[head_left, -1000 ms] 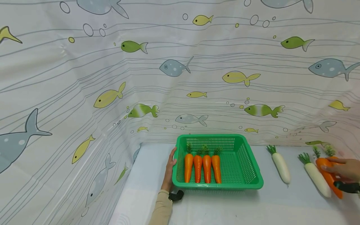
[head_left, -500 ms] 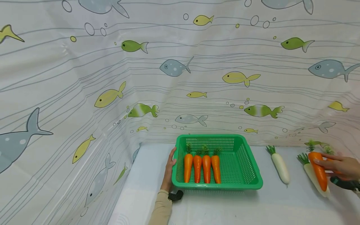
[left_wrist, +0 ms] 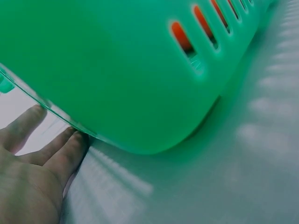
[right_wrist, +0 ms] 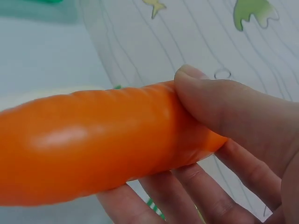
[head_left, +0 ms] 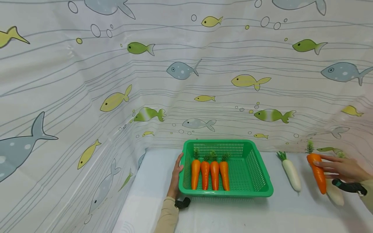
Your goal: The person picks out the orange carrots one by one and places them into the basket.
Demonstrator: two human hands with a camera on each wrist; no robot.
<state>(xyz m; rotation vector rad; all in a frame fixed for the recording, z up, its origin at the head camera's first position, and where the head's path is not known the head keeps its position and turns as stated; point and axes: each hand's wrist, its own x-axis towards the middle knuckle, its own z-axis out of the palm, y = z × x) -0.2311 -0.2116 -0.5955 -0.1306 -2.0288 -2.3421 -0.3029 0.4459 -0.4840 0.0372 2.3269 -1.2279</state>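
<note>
Carrot held in my right grip, over the right of the bench, well apart from the green basket.
The carrot lies at the left of my right grip, pinched between thumb and fingers; its long axis runs away from me, leafy top toward the patterned wall and slightly left, tip toward me. It appears raised. The basket is to its left, with a white radish on the bench between; four carrots in the basket point much the same way. My left grip, the farther one, touches the basket's left side with fingers fairly straight.
</note>
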